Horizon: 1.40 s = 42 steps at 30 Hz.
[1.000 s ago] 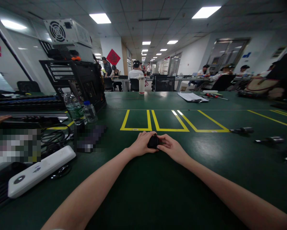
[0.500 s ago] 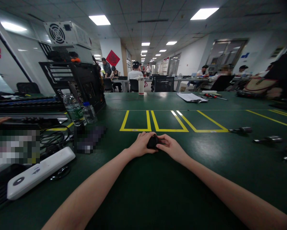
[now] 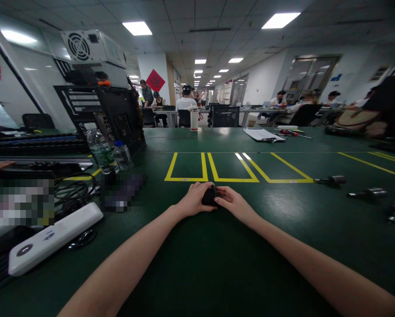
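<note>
A small, dark, rounded object (image 3: pixel 209 197) sits between my two hands, low over the green table (image 3: pixel 197 264); its kind cannot be made out. My left hand (image 3: pixel 197 198) is closed around its left side, thumb and fingers wrapped about it. From the right, my right hand (image 3: pixel 232 200) touches it with thumb and fingertips pinched on its edge. Part of the object is hidden by the fingers. Just beyond my hands, yellow tape outlines (image 3: pixel 186 179) mark the tabletop.
To the left are a white power-bank-like case (image 3: pixel 55 240), black cables, a water bottle (image 3: pixel 101 149), a smaller blue-capped bottle (image 3: pixel 123 156) and a computer case (image 3: pixel 114 114). Several metal tool bits (image 3: pixel 371 193) lie right. A clipboard (image 3: pixel 263 134) and a cup (image 3: pixel 193 119) stand farther back.
My hands stay at nearly the same spot around the dark object. Only a very slight shift of the right fingers and of the whole view shows.
</note>
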Tool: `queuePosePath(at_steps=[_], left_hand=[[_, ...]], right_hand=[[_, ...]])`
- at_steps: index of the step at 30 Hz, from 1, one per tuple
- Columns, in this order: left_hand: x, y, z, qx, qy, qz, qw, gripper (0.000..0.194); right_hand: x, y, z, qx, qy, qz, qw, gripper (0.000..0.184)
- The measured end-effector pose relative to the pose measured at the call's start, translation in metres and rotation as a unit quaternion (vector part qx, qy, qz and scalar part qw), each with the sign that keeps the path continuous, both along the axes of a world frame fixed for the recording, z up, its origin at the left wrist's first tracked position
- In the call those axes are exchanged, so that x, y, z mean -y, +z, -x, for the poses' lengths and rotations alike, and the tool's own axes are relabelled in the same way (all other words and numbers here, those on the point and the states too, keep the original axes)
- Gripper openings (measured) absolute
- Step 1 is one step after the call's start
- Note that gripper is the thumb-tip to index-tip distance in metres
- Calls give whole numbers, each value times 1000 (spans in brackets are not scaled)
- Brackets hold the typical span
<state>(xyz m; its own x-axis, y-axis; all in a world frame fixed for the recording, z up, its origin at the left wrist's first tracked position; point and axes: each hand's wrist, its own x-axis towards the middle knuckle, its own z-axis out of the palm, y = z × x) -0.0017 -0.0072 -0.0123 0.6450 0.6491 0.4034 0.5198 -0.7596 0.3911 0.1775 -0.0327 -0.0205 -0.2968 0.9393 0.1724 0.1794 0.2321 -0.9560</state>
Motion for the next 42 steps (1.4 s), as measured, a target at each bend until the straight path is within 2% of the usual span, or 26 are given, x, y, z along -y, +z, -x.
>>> queuePosePath(at_steps=[6, 10, 16, 23, 26, 29, 33, 38, 42], left_hand=[[-1, -1, 0, 4, -1, -4, 1000, 62], [0, 0, 0, 5, -1, -8, 1000, 63], [-1, -1, -1, 3, -1, -13, 1000, 63], [-1, -1, -1, 2, 3, -17, 1000, 62], [-2, -1, -1, 0, 2, -12, 1000, 61], [-2, -1, -1, 2, 6, -4, 1000, 62], [-2, -2, -2, 6, 17, 8, 1000, 63], [2, -1, -4, 14, 36, 31, 999, 60], [3, 0, -4, 10, 51, 40, 998, 60]], right_hand=[[11, 9, 0, 11, 33, -26, 999, 30], [9, 12, 0, -10, 33, -14, 999, 20], [3, 9, 1, -12, 10, -7, 1000, 25], [7, 5, -1, -3, 32, -25, 999, 29], [7, 5, 0, -18, 33, -29, 999, 24], [4, 5, 1, -18, 22, -29, 999, 21], [-1, 4, 2, -4, -4, -20, 1000, 26], [0, 5, -2, -22, 41, -7, 999, 27], [0, 7, -3, -33, 43, -5, 999, 24]])
